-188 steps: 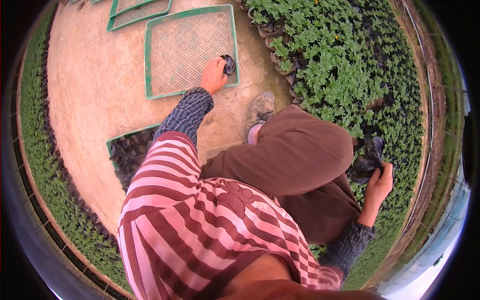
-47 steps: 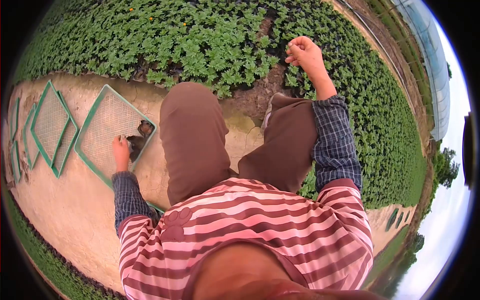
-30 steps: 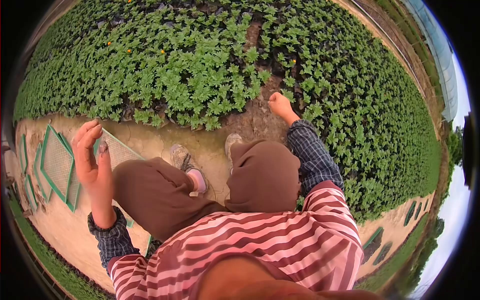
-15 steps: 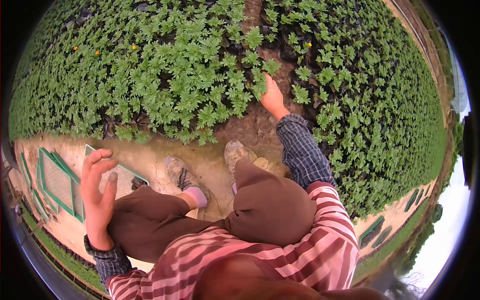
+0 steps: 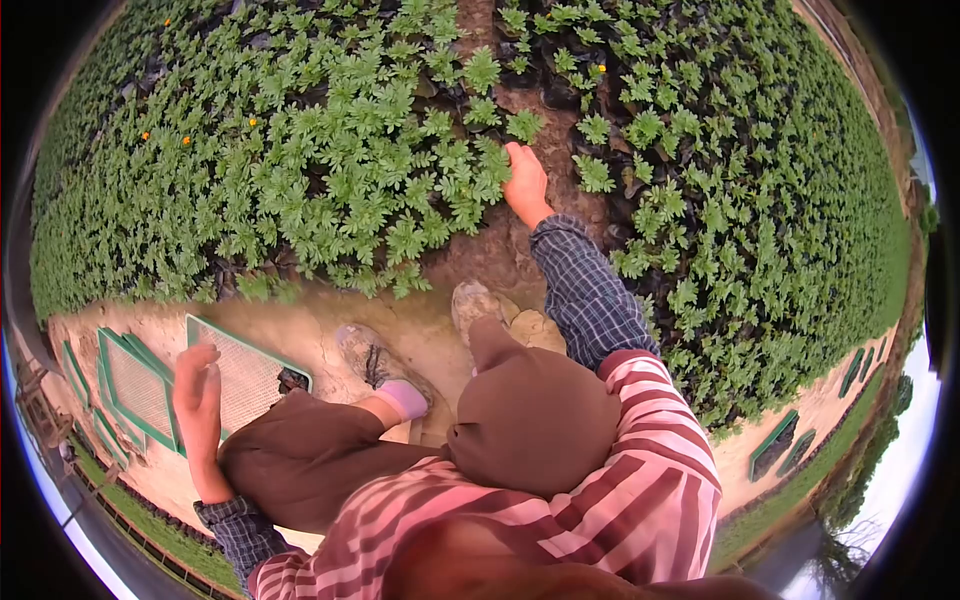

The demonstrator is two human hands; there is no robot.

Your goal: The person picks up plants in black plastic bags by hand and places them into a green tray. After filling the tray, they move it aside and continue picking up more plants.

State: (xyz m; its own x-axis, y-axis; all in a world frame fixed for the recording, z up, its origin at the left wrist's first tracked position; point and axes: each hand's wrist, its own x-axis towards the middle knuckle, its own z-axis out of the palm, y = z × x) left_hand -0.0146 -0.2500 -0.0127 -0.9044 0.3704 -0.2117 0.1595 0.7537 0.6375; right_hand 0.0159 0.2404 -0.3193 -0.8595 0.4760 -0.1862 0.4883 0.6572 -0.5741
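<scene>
My right hand (image 5: 526, 186) reaches into the gap at the right edge of a bed of leafy green marigold plants (image 5: 370, 130). Its fingers are curled against the outermost plants, and leaves cover the fingertips, so what they grip is hidden. My left hand (image 5: 197, 395) is raised beside my left knee, above green-rimmed mesh trays (image 5: 255, 375). Its fingers are loosely bent, with nothing seen in them. Black plastic shows around the bases of some plants.
A second plant bed (image 5: 760, 200) spreads to the right, across a narrow strip of bare soil (image 5: 565, 165). My shoes (image 5: 365, 350) stand on the sandy path at the bed's edge. More green trays (image 5: 775, 445) lie on the ground at far right.
My left hand has drawn its fingers in and dropped a little. My right hand stays at the same plants, while the whole view has shifted slightly.
</scene>
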